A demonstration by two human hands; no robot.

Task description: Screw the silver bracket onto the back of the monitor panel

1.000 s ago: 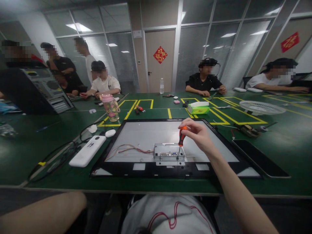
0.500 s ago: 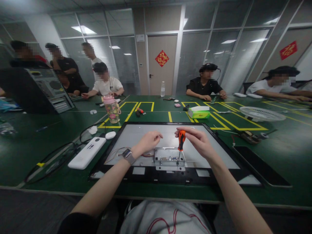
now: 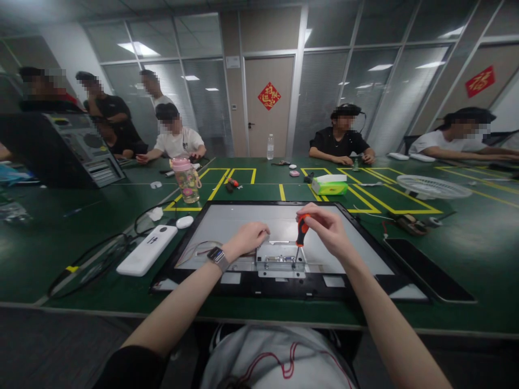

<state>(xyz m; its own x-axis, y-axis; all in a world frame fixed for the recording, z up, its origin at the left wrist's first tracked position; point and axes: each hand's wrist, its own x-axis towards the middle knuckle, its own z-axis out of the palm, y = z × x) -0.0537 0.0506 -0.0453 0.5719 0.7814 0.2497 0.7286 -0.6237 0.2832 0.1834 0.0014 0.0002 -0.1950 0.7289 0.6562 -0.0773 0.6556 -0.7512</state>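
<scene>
A black-framed monitor panel lies back-up on the green table in front of me, with a small metal bracket box near its lower edge and thin red wires to its left. My right hand is closed round the top of an orange-handled screwdriver, held upright with its tip on the right side of the bracket. My left hand, a watch on its wrist, rests with curled fingers on the panel at the bracket's left top corner.
A white power bank, a white mouse and black cables lie left of the panel. A dark flat slab lies to the right. Further back stand a pink-lidded bottle, a green tissue box and a computer case. Several people sit around the table.
My left arm rose from below the table edge and its hand settled beside the bracket. My right hand stays on the screwdriver, shifted only slightly.
</scene>
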